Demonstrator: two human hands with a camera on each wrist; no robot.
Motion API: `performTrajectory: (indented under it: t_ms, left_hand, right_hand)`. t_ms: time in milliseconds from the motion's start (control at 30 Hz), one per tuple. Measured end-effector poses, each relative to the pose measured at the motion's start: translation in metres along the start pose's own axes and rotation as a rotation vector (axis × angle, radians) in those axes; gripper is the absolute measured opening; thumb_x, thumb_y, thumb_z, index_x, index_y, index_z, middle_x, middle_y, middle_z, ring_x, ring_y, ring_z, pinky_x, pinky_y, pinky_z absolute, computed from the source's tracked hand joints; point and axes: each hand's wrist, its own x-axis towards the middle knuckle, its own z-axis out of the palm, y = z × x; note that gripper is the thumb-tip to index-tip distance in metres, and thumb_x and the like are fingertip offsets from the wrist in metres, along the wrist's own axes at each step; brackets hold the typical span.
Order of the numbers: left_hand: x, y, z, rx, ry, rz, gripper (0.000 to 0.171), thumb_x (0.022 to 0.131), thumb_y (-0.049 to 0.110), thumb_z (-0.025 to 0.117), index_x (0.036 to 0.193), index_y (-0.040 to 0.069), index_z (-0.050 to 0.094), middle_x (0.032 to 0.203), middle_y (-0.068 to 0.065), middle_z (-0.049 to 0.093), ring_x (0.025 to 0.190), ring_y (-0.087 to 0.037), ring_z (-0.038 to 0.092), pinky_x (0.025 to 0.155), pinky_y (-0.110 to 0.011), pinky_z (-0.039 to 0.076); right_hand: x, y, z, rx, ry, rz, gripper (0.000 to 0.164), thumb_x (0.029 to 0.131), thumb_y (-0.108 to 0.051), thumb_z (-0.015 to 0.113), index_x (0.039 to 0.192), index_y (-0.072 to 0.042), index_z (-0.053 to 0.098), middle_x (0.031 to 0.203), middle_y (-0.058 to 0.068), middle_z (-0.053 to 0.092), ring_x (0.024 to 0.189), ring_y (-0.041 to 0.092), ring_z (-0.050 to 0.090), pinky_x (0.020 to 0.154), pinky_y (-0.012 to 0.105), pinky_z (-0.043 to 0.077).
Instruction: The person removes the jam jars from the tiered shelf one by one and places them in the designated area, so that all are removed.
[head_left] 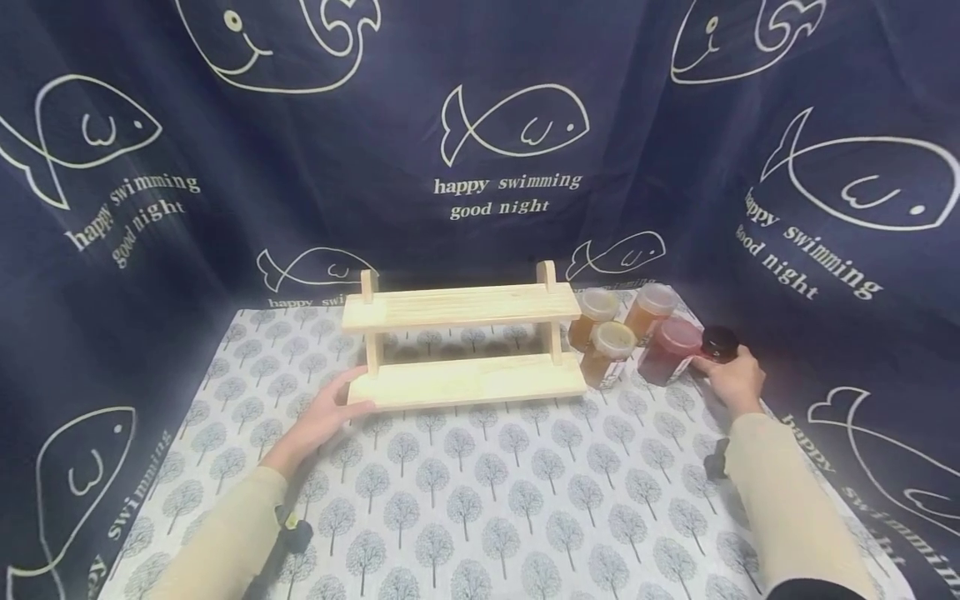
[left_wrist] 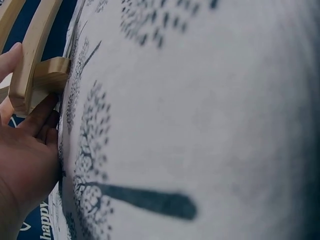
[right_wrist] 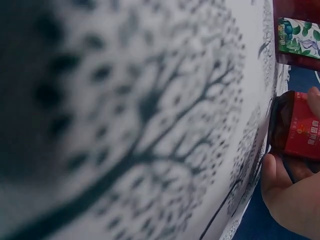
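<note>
- My left hand [head_left: 324,414] rests on the tablecloth [head_left: 480,500] at the near left corner of a small two-tier wooden shelf [head_left: 465,342]. Its fingers lie fairly straight and touch the end of the lower board; the thumb sits against the board's top edge.
- In the left wrist view, my fingers [left_wrist: 37,117] press against the underside of that board's corner, not curled around it.
- The wooden shelf stands upright in the middle of the table, both tiers bare.
- My right hand [head_left: 731,379] is at the far right of the table, fingers curled around a small dark-lidded jar [head_left: 718,343] with a red label.
- The right wrist view shows that jar [right_wrist: 295,127] pinched between my thumb below and a finger above, at the edge of the cloth.
- Just left of the dark-lidded jar stands a red jar [head_left: 670,350], touching or nearly touching it.
- Three amber jars [head_left: 609,352] cluster between the red jar and the shelf's right end.
- A dark blue cloth [head_left: 480,150] printed with white fish hangs behind and to both sides.
</note>
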Motion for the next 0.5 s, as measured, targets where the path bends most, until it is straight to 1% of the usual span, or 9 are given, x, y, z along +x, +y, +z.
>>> performTrajectory:
  t_ms: [33, 100, 167, 200, 300, 367, 433, 500]
  left_hand:
    - [0.0, 0.001, -0.001, 0.01, -0.003, 0.001, 0.08, 0.089, 0.035, 0.076, 0.156, 0.019, 0.036, 0.161, -0.013, 0.03, 0.145, -0.041, 0.029, 0.115, -0.07, 0.014]
    - [-0.001, 0.006, -0.004, 0.051, -0.005, 0.008, 0.078, 0.09, 0.036, 0.076, 0.155, 0.018, 0.037, 0.161, -0.014, 0.03, 0.144, -0.043, 0.029, 0.114, -0.072, 0.015]
    - [-0.004, 0.011, -0.007, 0.135, 0.001, 0.022, 0.077, 0.091, 0.039, 0.073, 0.156, 0.018, 0.037, 0.16, -0.015, 0.031, 0.144, -0.044, 0.03, 0.113, -0.074, 0.015]
    - [-0.005, 0.013, -0.008, 0.185, 0.004, 0.036, 0.077, 0.092, 0.04, 0.072, 0.156, 0.016, 0.036, 0.16, -0.016, 0.031, 0.144, -0.044, 0.029, 0.112, -0.074, 0.016]
    - [-0.011, 0.022, -0.012, 0.341, 0.034, 0.082, 0.075, 0.095, 0.043, 0.068, 0.155, 0.01, 0.037, 0.158, -0.019, 0.035, 0.143, -0.045, 0.031, 0.113, -0.071, 0.02]
    - [-0.016, 0.027, -0.016, 0.433, 0.061, 0.116, 0.071, 0.098, 0.04, 0.065, 0.154, 0.007, 0.038, 0.157, -0.021, 0.035, 0.143, -0.046, 0.031, 0.114, -0.069, 0.021]
    - [-0.022, 0.032, -0.019, 0.523, 0.1, 0.153, 0.065, 0.1, 0.036, 0.063, 0.153, 0.006, 0.04, 0.158, -0.024, 0.033, 0.143, -0.048, 0.029, 0.113, -0.07, 0.022]
    - [-0.026, 0.038, -0.021, 0.609, 0.134, 0.189, 0.062, 0.101, 0.034, 0.061, 0.153, 0.008, 0.04, 0.159, -0.026, 0.029, 0.145, -0.05, 0.024, 0.112, -0.074, 0.019]
  right_hand:
    - [-0.001, 0.0, 0.001, -0.001, -0.002, -0.011, 0.095, 0.086, -0.046, 0.077, 0.144, 0.016, 0.034, 0.139, 0.043, 0.043, 0.129, 0.063, 0.036, 0.112, 0.065, 0.029]
    - [-0.002, 0.001, 0.002, -0.01, -0.018, -0.029, 0.097, 0.087, -0.047, 0.077, 0.145, 0.016, 0.031, 0.14, 0.043, 0.042, 0.13, 0.063, 0.035, 0.111, 0.066, 0.028]
    - [-0.002, -0.002, 0.001, -0.008, -0.036, -0.056, 0.096, 0.087, -0.042, 0.078, 0.147, 0.015, 0.03, 0.141, 0.041, 0.043, 0.13, 0.062, 0.036, 0.111, 0.066, 0.029]
    - [-0.002, -0.005, -0.002, -0.002, -0.043, -0.069, 0.095, 0.087, -0.04, 0.078, 0.148, 0.014, 0.028, 0.141, 0.041, 0.043, 0.13, 0.062, 0.036, 0.111, 0.066, 0.029]
    - [-0.006, -0.015, -0.014, 0.027, -0.064, -0.1, 0.095, 0.089, -0.029, 0.076, 0.153, 0.011, 0.019, 0.143, 0.04, 0.041, 0.13, 0.06, 0.038, 0.111, 0.067, 0.029]
    - [-0.01, -0.022, -0.025, 0.057, -0.062, -0.12, 0.094, 0.09, -0.024, 0.073, 0.155, 0.009, 0.015, 0.146, 0.04, 0.039, 0.131, 0.059, 0.04, 0.111, 0.066, 0.03]
    - [-0.017, -0.031, -0.035, 0.079, -0.038, -0.152, 0.088, 0.092, -0.021, 0.069, 0.157, 0.006, 0.017, 0.148, 0.037, 0.039, 0.13, 0.056, 0.043, 0.11, 0.065, 0.033]
    - [-0.024, -0.042, -0.043, 0.088, -0.013, -0.204, 0.083, 0.093, -0.021, 0.067, 0.157, 0.003, 0.021, 0.15, 0.035, 0.039, 0.131, 0.054, 0.044, 0.109, 0.064, 0.035]
